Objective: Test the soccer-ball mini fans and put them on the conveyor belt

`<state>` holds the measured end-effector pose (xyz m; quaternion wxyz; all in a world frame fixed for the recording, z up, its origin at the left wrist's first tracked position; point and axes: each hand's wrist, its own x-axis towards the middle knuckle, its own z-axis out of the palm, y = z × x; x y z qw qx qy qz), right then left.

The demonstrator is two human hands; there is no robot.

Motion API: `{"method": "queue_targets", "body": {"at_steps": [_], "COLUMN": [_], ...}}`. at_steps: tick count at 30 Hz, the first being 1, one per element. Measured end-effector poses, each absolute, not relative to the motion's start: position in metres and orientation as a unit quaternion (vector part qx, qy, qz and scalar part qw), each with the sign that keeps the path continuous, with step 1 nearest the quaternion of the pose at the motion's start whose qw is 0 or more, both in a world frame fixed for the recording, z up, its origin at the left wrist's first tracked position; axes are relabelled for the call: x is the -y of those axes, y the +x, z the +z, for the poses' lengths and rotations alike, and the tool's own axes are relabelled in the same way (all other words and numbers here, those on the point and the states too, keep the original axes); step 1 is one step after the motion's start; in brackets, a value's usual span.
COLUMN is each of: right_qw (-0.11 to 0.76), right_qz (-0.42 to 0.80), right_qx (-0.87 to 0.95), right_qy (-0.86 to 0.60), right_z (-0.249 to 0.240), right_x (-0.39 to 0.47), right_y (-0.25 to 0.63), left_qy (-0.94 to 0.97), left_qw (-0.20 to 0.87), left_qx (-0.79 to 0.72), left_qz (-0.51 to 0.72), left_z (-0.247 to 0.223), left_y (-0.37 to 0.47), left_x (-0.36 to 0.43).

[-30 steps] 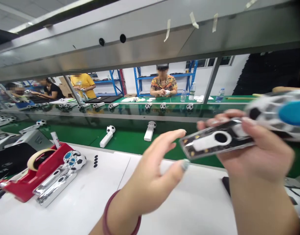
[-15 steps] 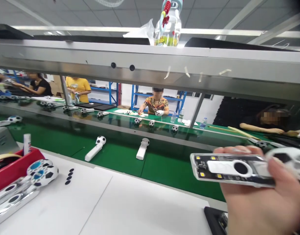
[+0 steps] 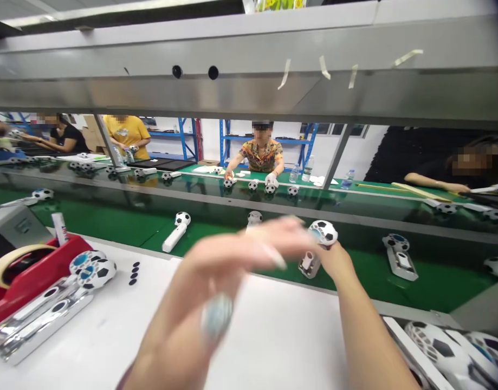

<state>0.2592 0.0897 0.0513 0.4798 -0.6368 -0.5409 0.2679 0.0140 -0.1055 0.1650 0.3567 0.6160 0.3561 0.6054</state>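
Note:
My left hand [image 3: 228, 271] is blurred in the middle of the view, fingers stretched to the right and apart from the thumb, with nothing visible in it. Beyond its fingertips, my right hand [image 3: 334, 257] reaches over the green belt [image 3: 216, 227]. It is closed around the neck of a soccer-ball device [image 3: 324, 232] with a clear handle; its fingertips are partly hidden. A white-handled ball device [image 3: 175, 233] lies further left on the belt, and another ball [image 3: 254, 218] shows behind my left hand. To the right rests a ball device with a clear handle [image 3: 401, 257].
At left stand a red tape dispenser [image 3: 37, 276] and two ball devices [image 3: 49, 319], beside black dots [image 3: 134, 273] on the white table [image 3: 110, 336]. More balls [image 3: 444, 346] fill the lower right. A metal beam [image 3: 240, 92] crosses above; people work across the belt.
My left hand has come into the middle. My right hand, earlier raised at the right with a clear-handled device, is now further forward over the belt. The view has tilted downward.

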Motion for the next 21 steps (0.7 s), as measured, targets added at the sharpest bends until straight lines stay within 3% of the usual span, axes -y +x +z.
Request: {"method": "queue_targets", "body": {"at_steps": [3,7,9,12,21], "right_qw": [0.447,0.518,0.555,0.575,0.498], "right_qz": [0.167,0.172,0.222,0.280,0.367], "right_qx": [0.482,0.495,0.505,0.525,0.582], "right_qy": [-0.735,-0.676,-0.623,-0.562,-0.528], "right_z": [0.064,0.102,0.118,0.129,0.124], "right_x": [-0.086,-0.065,-0.053,-0.041,-0.038], "right_y": [0.250,0.241,0.236,0.228,0.202], "left_qy": [0.628,0.525,0.448,0.402,0.367], "left_qw": [0.117,0.022,0.046,0.104,0.350], "left_qx": [-0.466,-0.714,-0.809,-0.836,-0.689], "left_qz": [0.613,0.463,0.378,0.359,0.519], "left_z": [0.152,0.097,0.067,0.035,0.048], "left_y": [-0.027,-0.098,-0.126,-0.147,-0.096], "left_x": [0.046,-0.030,-0.046,-0.049,-0.052]}}
